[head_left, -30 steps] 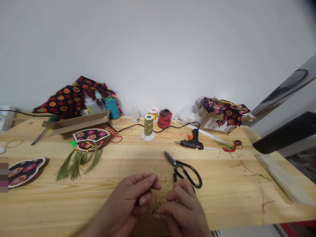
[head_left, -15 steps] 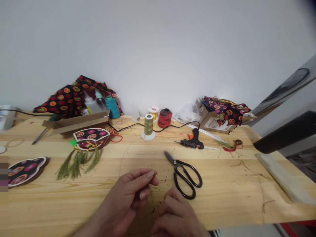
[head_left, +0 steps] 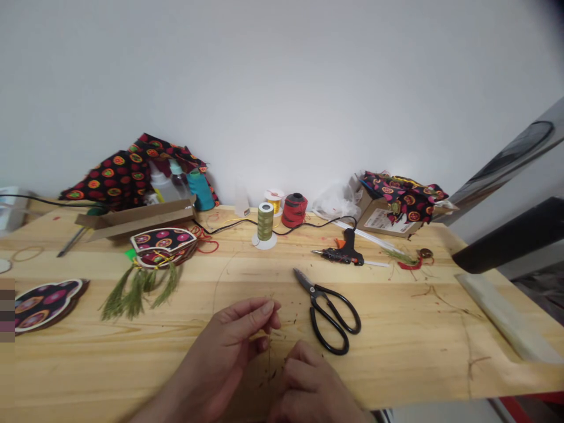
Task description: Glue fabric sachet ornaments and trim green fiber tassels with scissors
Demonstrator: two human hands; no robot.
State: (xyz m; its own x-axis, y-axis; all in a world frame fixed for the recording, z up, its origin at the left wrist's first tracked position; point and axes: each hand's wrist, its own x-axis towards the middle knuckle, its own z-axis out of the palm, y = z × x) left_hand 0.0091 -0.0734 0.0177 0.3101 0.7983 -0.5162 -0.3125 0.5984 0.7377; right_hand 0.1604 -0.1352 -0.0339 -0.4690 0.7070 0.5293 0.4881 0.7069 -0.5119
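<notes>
My left hand [head_left: 240,341] is in the lower middle, thumb and forefinger pinched together on a thin olive thread. This thread [head_left: 214,294] runs in a faint curve from the olive thread spool [head_left: 265,223] toward that hand. Below the pinch a fine dark line [head_left: 270,352] drops over the table. To the right and nearer me is my right hand [head_left: 315,382], its fingers curled closed; what they hold is hidden. The two hands are apart. Black-handled scissors [head_left: 330,311] lie just beyond the right hand, blades pointing away to the left.
Tasselled patterned fabric pieces [head_left: 165,241] lie left, near an open cardboard box [head_left: 136,220]. A red thread cone [head_left: 294,210] stands behind. A glue gun [head_left: 346,251] with a black cord lies beyond the scissors. A fabric-topped carton [head_left: 388,218] sits back right.
My right hand has moved slightly down, a little farther from the left. My left hand stays nearly in place, its lower fingers shifted slightly. The scissors and spools have not moved.
</notes>
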